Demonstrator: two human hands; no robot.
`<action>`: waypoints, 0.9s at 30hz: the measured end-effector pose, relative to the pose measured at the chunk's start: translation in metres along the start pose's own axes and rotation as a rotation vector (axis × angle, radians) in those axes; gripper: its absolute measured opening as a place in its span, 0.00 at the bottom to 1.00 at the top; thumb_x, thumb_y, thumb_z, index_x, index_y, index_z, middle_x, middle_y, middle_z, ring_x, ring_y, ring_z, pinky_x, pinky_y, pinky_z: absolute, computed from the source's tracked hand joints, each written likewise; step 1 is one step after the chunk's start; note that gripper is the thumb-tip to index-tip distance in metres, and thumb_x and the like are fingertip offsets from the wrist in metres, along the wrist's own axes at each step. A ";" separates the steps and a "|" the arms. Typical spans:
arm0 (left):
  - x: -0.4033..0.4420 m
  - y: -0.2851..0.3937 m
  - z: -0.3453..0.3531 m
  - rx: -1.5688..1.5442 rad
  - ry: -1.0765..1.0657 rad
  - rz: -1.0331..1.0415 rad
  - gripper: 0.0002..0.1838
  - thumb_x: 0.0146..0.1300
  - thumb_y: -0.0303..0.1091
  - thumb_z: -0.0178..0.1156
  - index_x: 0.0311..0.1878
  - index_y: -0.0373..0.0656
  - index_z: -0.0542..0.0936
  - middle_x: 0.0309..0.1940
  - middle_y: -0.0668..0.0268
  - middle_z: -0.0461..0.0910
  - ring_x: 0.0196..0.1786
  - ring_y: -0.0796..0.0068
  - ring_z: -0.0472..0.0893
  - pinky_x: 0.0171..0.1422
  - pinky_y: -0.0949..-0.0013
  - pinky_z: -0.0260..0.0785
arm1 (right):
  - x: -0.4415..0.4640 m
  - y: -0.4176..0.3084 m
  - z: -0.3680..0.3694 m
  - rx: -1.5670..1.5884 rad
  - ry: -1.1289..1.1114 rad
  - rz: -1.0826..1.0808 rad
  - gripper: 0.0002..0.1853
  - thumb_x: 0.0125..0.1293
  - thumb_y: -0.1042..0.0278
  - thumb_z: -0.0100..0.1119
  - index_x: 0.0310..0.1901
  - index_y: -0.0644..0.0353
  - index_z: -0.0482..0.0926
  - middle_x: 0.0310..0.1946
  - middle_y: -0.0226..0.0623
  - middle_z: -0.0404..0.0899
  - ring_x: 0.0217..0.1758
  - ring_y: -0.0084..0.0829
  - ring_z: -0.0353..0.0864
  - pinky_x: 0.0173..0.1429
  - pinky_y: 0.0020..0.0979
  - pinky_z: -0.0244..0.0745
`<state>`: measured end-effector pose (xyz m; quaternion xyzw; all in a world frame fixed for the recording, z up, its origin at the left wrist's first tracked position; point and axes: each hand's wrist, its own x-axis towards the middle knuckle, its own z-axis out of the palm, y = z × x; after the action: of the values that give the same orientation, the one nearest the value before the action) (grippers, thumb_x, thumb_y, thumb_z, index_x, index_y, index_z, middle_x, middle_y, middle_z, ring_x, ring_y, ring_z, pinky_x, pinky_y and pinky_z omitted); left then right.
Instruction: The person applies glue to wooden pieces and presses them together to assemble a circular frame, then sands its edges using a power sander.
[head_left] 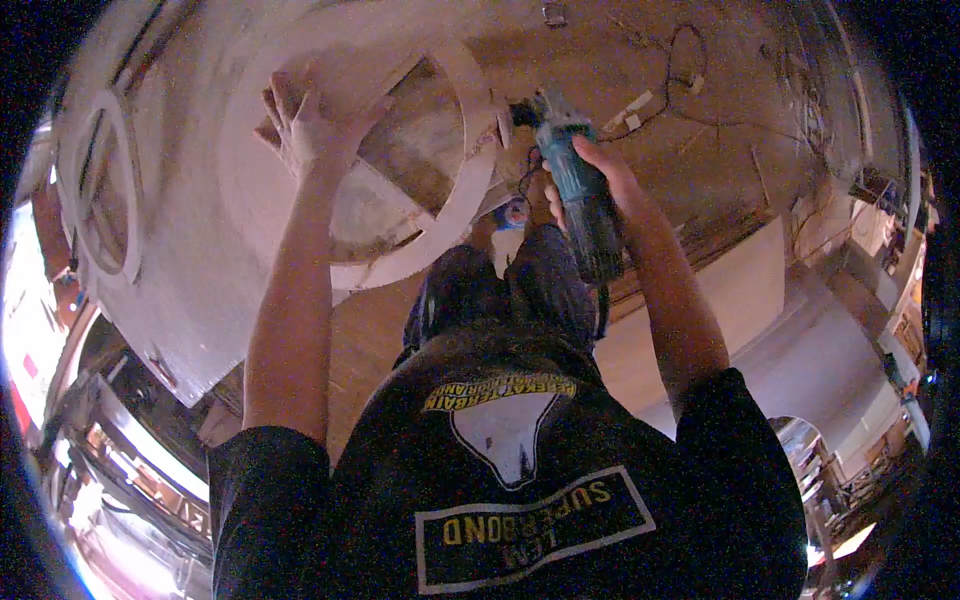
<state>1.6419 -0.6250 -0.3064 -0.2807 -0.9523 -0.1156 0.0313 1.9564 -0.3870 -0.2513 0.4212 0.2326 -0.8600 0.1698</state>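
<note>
A teal and black angle grinder (pixel 582 190) is in my right hand (pixel 610 175), its body upright in the view and its disc end at the edge of a pale ring-shaped piece (pixel 462 195). Whether the disc touches the ring is hard to tell. My left hand (pixel 315 130) lies with fingers spread on the pale surface at the ring's upper left side, holding nothing. Through the ring's opening, crossing flat strips (pixel 395 190) and a brownish surface show.
Another pale ring (pixel 110 185) stands at the far left. A dark cord (pixel 690 100) loops over the floor at the upper right, near a small white piece (pixel 640 103). Pale panels (pixel 735 285) lie right of my right arm.
</note>
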 end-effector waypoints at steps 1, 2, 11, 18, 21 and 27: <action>0.000 0.008 -0.010 -0.002 -0.022 -0.025 0.67 0.40 0.84 0.69 0.83 0.61 0.61 0.86 0.54 0.46 0.88 0.50 0.41 0.85 0.31 0.27 | -0.003 0.007 0.001 0.027 -0.004 -0.008 0.36 0.71 0.30 0.57 0.60 0.59 0.75 0.37 0.42 0.84 0.34 0.38 0.87 0.37 0.40 0.85; 0.000 0.014 -0.017 -0.003 -0.042 -0.051 0.67 0.40 0.84 0.69 0.83 0.62 0.60 0.86 0.54 0.46 0.88 0.50 0.40 0.85 0.31 0.27 | -0.007 0.014 0.002 0.051 -0.010 -0.016 0.36 0.71 0.31 0.57 0.60 0.59 0.75 0.37 0.42 0.84 0.34 0.38 0.87 0.38 0.40 0.85; 0.001 0.018 -0.017 0.025 -0.024 -0.068 0.66 0.40 0.83 0.70 0.83 0.65 0.61 0.87 0.55 0.45 0.88 0.51 0.39 0.85 0.32 0.28 | -0.010 0.038 0.003 0.015 0.052 -0.119 0.35 0.73 0.32 0.56 0.62 0.60 0.74 0.38 0.43 0.84 0.34 0.39 0.86 0.41 0.41 0.84; 0.006 0.003 0.002 0.016 -0.017 -0.015 0.66 0.39 0.83 0.71 0.82 0.65 0.62 0.86 0.55 0.46 0.88 0.53 0.39 0.85 0.32 0.28 | -0.007 0.034 -0.012 0.017 0.065 -0.084 0.34 0.73 0.33 0.56 0.61 0.60 0.75 0.37 0.44 0.84 0.35 0.40 0.87 0.40 0.42 0.84; 0.002 0.008 -0.005 0.046 -0.029 -0.040 0.65 0.39 0.82 0.72 0.82 0.64 0.63 0.86 0.55 0.46 0.88 0.53 0.40 0.85 0.32 0.28 | -0.003 0.004 -0.011 0.114 0.040 0.000 0.34 0.73 0.33 0.57 0.61 0.59 0.75 0.37 0.43 0.84 0.35 0.39 0.87 0.40 0.40 0.85; 0.001 0.011 -0.018 -0.007 -0.024 -0.052 0.65 0.40 0.80 0.72 0.82 0.63 0.64 0.86 0.55 0.48 0.88 0.52 0.41 0.85 0.32 0.28 | 0.032 -0.079 -0.006 -0.176 -0.141 -0.009 0.38 0.69 0.29 0.59 0.62 0.59 0.75 0.37 0.41 0.85 0.36 0.36 0.88 0.42 0.38 0.88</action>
<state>1.6468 -0.6193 -0.2860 -0.2573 -0.9592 -0.1163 0.0159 1.9024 -0.3209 -0.2598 0.3421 0.2965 -0.8646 0.2180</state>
